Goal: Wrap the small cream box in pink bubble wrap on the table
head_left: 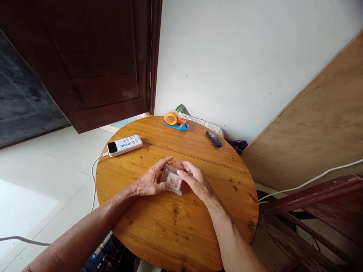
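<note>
A small clear plastic packet (174, 181) with a pale block inside and a red printed label is at the middle of the round wooden table. My left hand (154, 179) is at its left side, the thumb along the near left edge and the index finger stretched out above the far edge. From the right, my right hand (197, 180) grips the far right corner, its thumb on top and its fingers bent behind, slightly blurred. The hands partly cover the packet's edges.
On the wooden table (176, 230) are a white device (126, 145) with a cable at left, an orange-and-blue tape dispenser (175, 120) at the back, and a dark, blurred-out oblong object (214, 139) at right. A white wall (227, 56) stands behind; a dark door (102, 56) is at left.
</note>
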Demonstrator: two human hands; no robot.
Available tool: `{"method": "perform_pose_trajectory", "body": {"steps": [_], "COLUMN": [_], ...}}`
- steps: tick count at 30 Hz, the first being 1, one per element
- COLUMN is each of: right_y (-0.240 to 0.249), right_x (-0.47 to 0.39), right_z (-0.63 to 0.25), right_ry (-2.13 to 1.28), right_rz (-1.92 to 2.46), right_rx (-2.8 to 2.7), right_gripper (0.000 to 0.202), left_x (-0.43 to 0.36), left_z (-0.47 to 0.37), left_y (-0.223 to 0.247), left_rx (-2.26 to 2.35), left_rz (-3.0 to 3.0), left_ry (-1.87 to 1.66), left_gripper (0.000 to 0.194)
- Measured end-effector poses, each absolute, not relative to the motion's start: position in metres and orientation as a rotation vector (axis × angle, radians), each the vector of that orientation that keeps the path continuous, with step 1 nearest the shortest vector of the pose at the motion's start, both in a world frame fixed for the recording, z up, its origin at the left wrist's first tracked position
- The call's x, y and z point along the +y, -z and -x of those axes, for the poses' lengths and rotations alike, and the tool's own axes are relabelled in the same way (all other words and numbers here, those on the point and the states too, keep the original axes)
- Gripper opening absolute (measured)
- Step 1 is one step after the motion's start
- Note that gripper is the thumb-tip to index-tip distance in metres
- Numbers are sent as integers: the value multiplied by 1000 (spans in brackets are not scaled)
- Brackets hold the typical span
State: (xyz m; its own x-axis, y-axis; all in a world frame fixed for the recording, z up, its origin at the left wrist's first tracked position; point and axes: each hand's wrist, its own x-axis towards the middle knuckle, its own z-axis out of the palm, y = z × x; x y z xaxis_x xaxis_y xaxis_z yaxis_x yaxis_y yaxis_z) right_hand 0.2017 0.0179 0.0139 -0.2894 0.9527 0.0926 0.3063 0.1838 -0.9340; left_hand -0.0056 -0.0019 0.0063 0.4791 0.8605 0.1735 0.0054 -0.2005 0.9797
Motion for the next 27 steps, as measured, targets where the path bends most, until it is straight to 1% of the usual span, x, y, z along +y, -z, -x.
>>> {"method": "perform_pose_trajectory", "body": {"steps": [2, 3, 5, 7, 9, 13, 15, 17, 21, 23, 25, 27], "right_y": [-13, -12, -11, -10, -8, -5, -6, -8, -15, -16, -15, -13], "right_x": [18, 19, 20, 23, 26, 34, 35, 32, 22, 20, 23, 27], "right_z": [-197, -196, -194, -195, -197, -199, -199, -200, -200, -201, -202, -205], "right_ry": [-1068, -1023, -928, -856, -809, -779, -756, -712, -638, -608, -603, -706], "right_rz": [1207, 1211, 1202, 1183, 1183, 1226, 1253, 1265, 1260, 1274, 1295, 1306], "right_rx": [-1675, -1650, -1586, -1511, -1447, -1410, -1409, -1384, -1406, -1441, -1444, -1407], "right_gripper": [26, 25, 25, 25, 26, 30, 29, 26, 22, 21, 25, 30], "left_x": [-4, -4, -4, -3, -2, 0, 2, 4, 7, 8, 8, 8], "left_z": [4, 3, 2, 2, 2, 1, -1, -1, 0, 0, -2, -4], "left_y": [-6, -5, -4, -4, -4, -6, -7, -7, -7, -6, -6, -5], "left_rx": [753, 743, 705, 656, 614, 595, 607, 615, 641, 659, 673, 659], "left_rz": [-1620, -1606, -1522, -1432, -1364, -1239, -1180, -1142, -1132, -1102, -1040, -982], "left_ry": [-924, -918, -911, -896, -867, -849, -874, -915, -927, -947, -991, -1014], "left_gripper": [90, 92, 97, 97, 90, 63, 53, 49, 47, 51, 64, 77]}}
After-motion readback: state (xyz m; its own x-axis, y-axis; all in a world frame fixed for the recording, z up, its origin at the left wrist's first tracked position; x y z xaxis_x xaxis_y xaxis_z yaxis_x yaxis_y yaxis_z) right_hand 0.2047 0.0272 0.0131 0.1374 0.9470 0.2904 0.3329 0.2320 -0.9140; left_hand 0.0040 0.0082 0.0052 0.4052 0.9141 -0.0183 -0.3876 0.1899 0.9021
